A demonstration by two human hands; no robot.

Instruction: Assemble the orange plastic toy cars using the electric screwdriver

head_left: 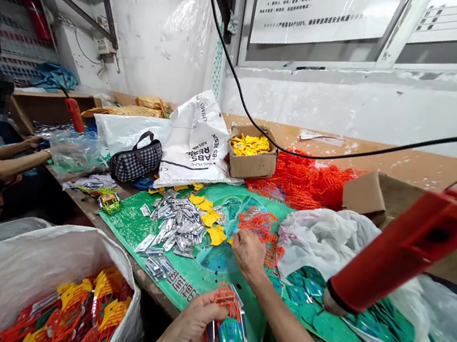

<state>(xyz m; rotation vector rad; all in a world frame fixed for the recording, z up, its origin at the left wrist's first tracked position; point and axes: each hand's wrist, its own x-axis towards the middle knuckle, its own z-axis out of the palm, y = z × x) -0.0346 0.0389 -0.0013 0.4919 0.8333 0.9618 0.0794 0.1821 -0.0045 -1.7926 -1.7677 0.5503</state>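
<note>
My left hand [185, 332] is at the bottom centre, closed on an orange plastic frame assembly [229, 327] with a teal part and a silver piece in it. My right hand [248, 252] reaches forward over the green mat [133, 225]. Its fingertips bend down at the edge of a scatter of yellow plastic pieces [214, 223], beside a small pile of orange frames [257, 222]. The back of the hand hides its fingers. A heap of silver foil packets [176, 226] lies just left of the yellow pieces.
A red power tool [406, 251] hangs on a black cable at the right, above a white plastic bag [322, 238]. A white sack of finished orange and yellow pieces [72, 308] stands at lower left. A cardboard box of yellow parts [252, 154] and a co-worker's arm [17, 161] are behind.
</note>
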